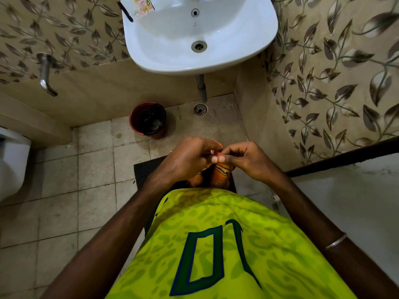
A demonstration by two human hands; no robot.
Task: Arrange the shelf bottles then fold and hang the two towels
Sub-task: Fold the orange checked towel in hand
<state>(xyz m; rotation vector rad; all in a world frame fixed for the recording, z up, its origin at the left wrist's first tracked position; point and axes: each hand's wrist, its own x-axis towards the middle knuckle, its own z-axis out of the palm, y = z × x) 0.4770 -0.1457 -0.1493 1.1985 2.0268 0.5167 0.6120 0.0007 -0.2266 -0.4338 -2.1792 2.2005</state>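
two bare hands meet above the grey tiled floor (pixel 64 169), both pinching an orange patterned cloth towel (pixel 220 172) that hangs bunched between them, mostly hidden by fingers. white ceramic basin (pixel 164 39) on the leaf-print wall ahead, w/ drain pipe below. white toilet (pixel 11 160) at left edge. dark red round plastic bin (pixel 149 120) nr the floor drain (pixel 200 109). left hand (pixel 190 159) & right hand (pixel 244 159) touch at fingertips.

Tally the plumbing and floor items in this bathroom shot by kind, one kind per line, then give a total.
Sink: 1
Drain holes: 2, one in the sink, one in the floor
Wall tap: 1
Waste bin: 1
Toilet: 1, only partly in view
Dark floor mat: 1
Total: 7
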